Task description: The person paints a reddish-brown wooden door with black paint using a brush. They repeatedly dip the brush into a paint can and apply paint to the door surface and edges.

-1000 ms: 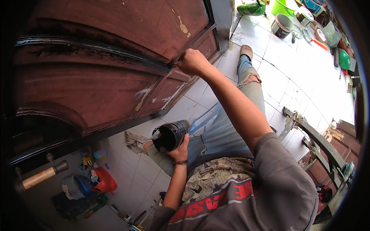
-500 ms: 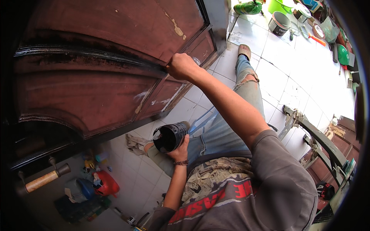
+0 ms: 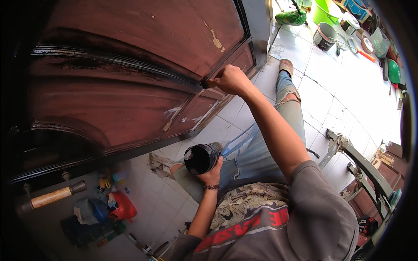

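A reddish-brown panelled wooden door (image 3: 143, 102) fills the upper left, with wet-looking black paint along its curved moulding (image 3: 109, 63). My right hand (image 3: 235, 80) is closed round the handle of a paintbrush (image 3: 210, 82). The dark bristles touch the right end of the moulding, where it meets an upright strip. Below, my left hand (image 3: 212, 174) grips a black paint tin (image 3: 203, 158) from its right side. The tin's mouth tilts toward the door, and its inside looks black; how full it is, I cannot tell.
A door handle (image 3: 51, 198) juts out at lower left, above a red container (image 3: 122, 205) and other clutter. At upper right, a paint tub (image 3: 325, 36), a lime bucket (image 3: 325, 12) and tools stand on white tiles. A worn frame (image 3: 363, 163) stands at right.
My right hand has moved right along the moulding, and the brush now shows. My left hand still holds the tin. The whole view has shifted slightly.
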Tool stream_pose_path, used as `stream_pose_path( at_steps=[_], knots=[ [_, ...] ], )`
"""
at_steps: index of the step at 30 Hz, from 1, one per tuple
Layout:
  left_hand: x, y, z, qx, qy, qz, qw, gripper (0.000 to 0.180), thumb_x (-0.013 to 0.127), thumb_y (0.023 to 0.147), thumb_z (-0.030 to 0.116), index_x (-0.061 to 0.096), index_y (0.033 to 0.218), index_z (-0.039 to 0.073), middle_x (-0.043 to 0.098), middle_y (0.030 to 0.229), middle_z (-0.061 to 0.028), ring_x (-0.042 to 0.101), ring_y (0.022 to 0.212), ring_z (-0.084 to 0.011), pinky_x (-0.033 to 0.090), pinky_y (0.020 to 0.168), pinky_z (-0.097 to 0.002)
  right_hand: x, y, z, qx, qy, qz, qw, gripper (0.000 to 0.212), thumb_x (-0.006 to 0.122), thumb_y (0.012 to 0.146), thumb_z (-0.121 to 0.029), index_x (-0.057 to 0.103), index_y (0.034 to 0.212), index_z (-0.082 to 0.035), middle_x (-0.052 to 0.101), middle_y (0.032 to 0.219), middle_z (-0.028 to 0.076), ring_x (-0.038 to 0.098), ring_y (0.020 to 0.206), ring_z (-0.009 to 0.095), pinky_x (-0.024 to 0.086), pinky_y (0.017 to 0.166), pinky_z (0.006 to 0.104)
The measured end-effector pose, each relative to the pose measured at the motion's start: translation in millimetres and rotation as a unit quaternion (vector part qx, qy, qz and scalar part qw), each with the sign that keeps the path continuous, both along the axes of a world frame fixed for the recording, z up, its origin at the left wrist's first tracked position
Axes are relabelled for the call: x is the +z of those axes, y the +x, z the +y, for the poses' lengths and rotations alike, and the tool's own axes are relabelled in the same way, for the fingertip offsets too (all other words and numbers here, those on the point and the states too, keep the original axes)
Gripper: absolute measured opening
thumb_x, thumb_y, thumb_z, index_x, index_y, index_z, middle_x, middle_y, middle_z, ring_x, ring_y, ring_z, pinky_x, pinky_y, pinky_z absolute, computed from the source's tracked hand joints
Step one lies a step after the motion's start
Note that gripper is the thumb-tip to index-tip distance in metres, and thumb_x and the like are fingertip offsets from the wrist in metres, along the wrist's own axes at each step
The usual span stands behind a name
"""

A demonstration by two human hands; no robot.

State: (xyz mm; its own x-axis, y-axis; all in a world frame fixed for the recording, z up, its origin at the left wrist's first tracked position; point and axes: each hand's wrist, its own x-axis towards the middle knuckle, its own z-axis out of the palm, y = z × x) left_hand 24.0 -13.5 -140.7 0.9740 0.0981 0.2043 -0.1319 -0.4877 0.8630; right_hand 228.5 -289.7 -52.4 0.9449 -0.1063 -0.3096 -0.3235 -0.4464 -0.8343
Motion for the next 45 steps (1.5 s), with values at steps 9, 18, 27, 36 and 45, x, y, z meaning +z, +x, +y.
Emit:
stream_pose_path(
  at_steps=[9,18,27,36,45],
  knots=[
    [-2,-3,4,0.008,0.02,0.012,1.0,0.101,0.093,0.065,0.017,0.033,0.144,-0.004,0.048,0.138,-0.0138,0.05,0.127,-0.0241,0.04,0.111,-0.0386,23,-43,-7,-0.051,0.367,0.0,0.929,0.028,0.061,0.094,-0.015,0.073,0.117,-0.005,0.062,0.072,0.0,0.046,0.055,0.006,0.035,0.049,0.0216],
    [13,5,-4,0.018,-0.069,0.025,0.997,0.091,0.094,0.062,0.02,0.046,0.135,-0.001,0.059,0.125,-0.0105,0.06,0.112,-0.0217,0.046,0.103,-0.0366,-49,-117,-20,-0.021,0.292,0.08,0.953,0.025,0.057,0.092,-0.008,0.062,0.117,-0.005,0.07,0.088,0.006,0.065,0.079,0.013,0.051,0.068,0.0295],
    [54,23,3,0.032,-0.086,-0.03,0.995,0.09,0.094,0.057,0.022,0.048,0.13,0.001,0.063,0.117,-0.0131,0.065,0.104,-0.0246,0.051,0.095,-0.0377,-3,-157,-2,0.087,0.123,-0.074,0.986,0.035,0.077,0.087,-0.025,0.065,0.109,-0.002,0.071,0.093,0.014,0.069,0.087,0.023,0.052,0.077,0.0346],
    [97,47,26,-0.021,-0.109,-0.125,0.986,0.089,0.092,0.058,0.017,0.047,0.134,0.001,0.063,0.12,-0.0136,0.065,0.108,-0.0255,0.051,0.097,-0.038,109,-143,-8,-0.063,0.332,-0.284,0.897,0.031,0.063,0.1,-0.023,0.057,0.118,0.001,0.063,0.08,0.006,0.056,0.062,0.011,0.044,0.057,0.0241],
    [154,50,21,-0.01,0.04,-0.216,0.975,0.09,0.092,0.06,0.016,0.046,0.136,0.002,0.06,0.126,-0.012,0.06,0.116,-0.0247,0.047,0.103,-0.0395,211,-145,37,0.199,0.24,-0.416,0.855,0.034,0.071,0.091,-0.03,0.063,0.1,0.002,0.063,0.084,0.008,0.058,0.067,0.014,0.043,0.06,0.0264]
  ],
)
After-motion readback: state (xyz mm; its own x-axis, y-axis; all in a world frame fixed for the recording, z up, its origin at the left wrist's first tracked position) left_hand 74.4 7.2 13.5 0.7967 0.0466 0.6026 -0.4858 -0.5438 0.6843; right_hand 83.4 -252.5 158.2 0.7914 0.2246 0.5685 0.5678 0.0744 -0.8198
